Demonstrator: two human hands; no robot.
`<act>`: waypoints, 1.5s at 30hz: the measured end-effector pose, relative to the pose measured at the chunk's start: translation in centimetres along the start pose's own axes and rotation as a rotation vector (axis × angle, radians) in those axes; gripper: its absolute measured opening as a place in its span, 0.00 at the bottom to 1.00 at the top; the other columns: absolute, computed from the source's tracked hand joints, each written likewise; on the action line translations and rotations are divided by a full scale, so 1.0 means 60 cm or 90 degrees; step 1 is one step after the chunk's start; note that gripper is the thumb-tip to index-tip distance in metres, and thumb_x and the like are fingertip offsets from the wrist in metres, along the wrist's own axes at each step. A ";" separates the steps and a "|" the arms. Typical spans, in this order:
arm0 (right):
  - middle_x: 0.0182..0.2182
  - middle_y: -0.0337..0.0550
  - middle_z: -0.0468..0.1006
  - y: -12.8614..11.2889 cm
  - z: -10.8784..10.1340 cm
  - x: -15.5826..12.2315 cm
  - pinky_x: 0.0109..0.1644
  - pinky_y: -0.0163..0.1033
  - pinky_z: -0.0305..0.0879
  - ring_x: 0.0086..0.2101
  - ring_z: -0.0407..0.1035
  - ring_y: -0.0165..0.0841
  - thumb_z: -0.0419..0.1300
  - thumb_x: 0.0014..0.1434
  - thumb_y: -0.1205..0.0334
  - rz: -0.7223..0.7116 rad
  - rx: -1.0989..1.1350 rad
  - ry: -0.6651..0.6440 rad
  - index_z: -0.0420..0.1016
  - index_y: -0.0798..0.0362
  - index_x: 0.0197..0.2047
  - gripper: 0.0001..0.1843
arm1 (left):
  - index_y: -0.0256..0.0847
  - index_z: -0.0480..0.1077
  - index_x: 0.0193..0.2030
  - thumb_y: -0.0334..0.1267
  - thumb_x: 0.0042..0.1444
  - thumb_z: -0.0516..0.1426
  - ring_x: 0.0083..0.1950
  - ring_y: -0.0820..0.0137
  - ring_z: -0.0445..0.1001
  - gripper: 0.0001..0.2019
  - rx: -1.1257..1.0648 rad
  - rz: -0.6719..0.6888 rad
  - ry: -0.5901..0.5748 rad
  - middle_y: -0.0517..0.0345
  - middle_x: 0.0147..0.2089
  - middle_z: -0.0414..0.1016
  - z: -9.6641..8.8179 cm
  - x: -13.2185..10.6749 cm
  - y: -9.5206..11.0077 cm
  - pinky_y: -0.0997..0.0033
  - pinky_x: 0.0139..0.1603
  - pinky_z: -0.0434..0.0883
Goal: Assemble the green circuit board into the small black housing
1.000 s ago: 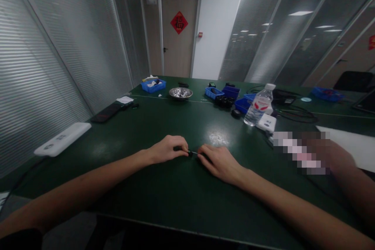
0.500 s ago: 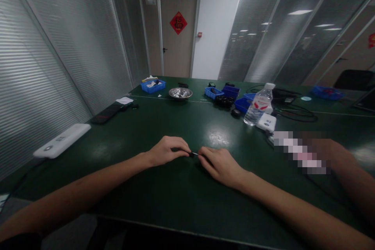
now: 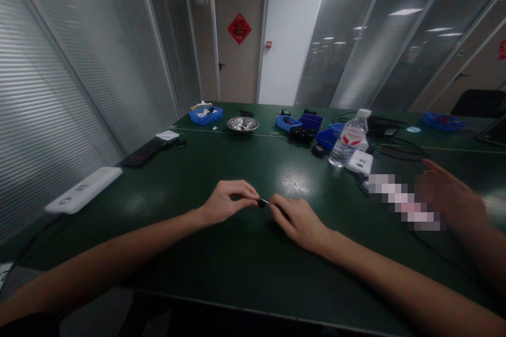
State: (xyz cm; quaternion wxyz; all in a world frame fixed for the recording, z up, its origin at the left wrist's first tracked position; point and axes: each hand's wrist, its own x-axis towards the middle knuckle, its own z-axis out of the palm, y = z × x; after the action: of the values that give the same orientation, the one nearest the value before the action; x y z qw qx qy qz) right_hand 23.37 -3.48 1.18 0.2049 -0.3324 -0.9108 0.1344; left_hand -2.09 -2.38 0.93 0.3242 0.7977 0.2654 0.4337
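Observation:
My left hand (image 3: 230,201) pinches a small black piece (image 3: 261,202) between thumb and fingertips, a little above the green table (image 3: 221,263). Its exact kind is too small to make out. My right hand (image 3: 296,217) is closed, fingers curled around the end of a thin, shiny metal rod (image 3: 266,201). The rod's other end meets the black piece, and its grip is hidden inside my right hand. Both forearms reach in from the lower corners, with the fingertips of the two hands close together.
Another person's hand (image 3: 454,197) is at the right beside a blurred-out device. A water bottle (image 3: 350,139) and a white power bank (image 3: 359,162) stand near it. Further back are a metal bowl (image 3: 242,125) and blue bins (image 3: 206,116). A white device (image 3: 84,189) lies left.
The black piece and rod have shifted slightly right and up with my fingertips. The other person's hand has lifted, a finger now stretched out.

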 end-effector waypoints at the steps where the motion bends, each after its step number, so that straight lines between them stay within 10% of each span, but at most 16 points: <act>1: 0.34 0.40 0.74 0.000 0.000 0.001 0.36 0.36 0.59 0.30 0.68 0.29 0.44 0.76 0.57 -0.002 -0.017 -0.007 0.68 0.52 0.45 0.14 | 0.37 0.82 0.44 0.35 0.62 0.64 0.46 0.65 0.80 0.06 0.018 0.011 -0.011 0.48 0.45 0.81 -0.002 0.000 -0.001 0.64 0.49 0.77; 8: 0.38 0.42 0.77 -0.001 -0.001 0.003 0.36 0.36 0.59 0.31 0.70 0.30 0.47 0.74 0.58 -0.030 -0.104 -0.076 0.72 0.52 0.48 0.13 | 0.37 0.80 0.49 0.32 0.64 0.61 0.50 0.65 0.79 0.08 0.110 0.077 -0.143 0.48 0.47 0.81 -0.009 -0.002 -0.002 0.64 0.55 0.75; 18: 0.36 0.41 0.77 -0.008 0.007 -0.002 0.37 0.36 0.62 0.32 0.71 0.30 0.48 0.74 0.58 0.007 0.021 0.000 0.71 0.52 0.47 0.12 | 0.38 0.79 0.51 0.36 0.64 0.63 0.49 0.65 0.78 0.11 0.035 0.017 -0.091 0.49 0.47 0.80 0.005 -0.001 0.008 0.64 0.53 0.74; 25: 0.38 0.43 0.78 0.011 -0.003 0.004 0.37 0.36 0.62 0.34 0.72 0.31 0.48 0.74 0.57 -0.002 -0.098 -0.019 0.74 0.52 0.48 0.15 | 0.41 0.76 0.57 0.38 0.61 0.65 0.44 0.67 0.76 0.18 0.032 -0.098 -0.182 0.53 0.45 0.78 -0.001 0.007 -0.001 0.67 0.46 0.73; 38: 0.44 0.46 0.76 0.035 -0.006 0.006 0.33 0.35 0.61 0.32 0.70 0.29 0.51 0.73 0.55 -0.014 -0.202 -0.019 0.79 0.48 0.55 0.18 | 0.41 0.78 0.51 0.40 0.62 0.64 0.47 0.64 0.74 0.12 0.103 -0.042 -0.273 0.52 0.46 0.79 -0.021 0.006 0.000 0.65 0.49 0.69; 45: 0.44 0.45 0.76 0.033 -0.004 0.007 0.37 0.36 0.65 0.35 0.72 0.31 0.51 0.72 0.56 0.034 -0.159 -0.014 0.78 0.48 0.56 0.17 | 0.43 0.76 0.57 0.36 0.71 0.52 0.54 0.63 0.72 0.14 0.235 -0.049 -0.142 0.50 0.52 0.77 -0.036 0.011 -0.027 0.60 0.57 0.70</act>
State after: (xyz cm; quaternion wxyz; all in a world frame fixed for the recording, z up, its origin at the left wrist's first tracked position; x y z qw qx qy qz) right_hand 24.29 -1.69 0.76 0.1484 -0.3776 -0.9135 0.0292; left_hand -3.90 -0.26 0.97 0.2161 0.8759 0.3330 0.2743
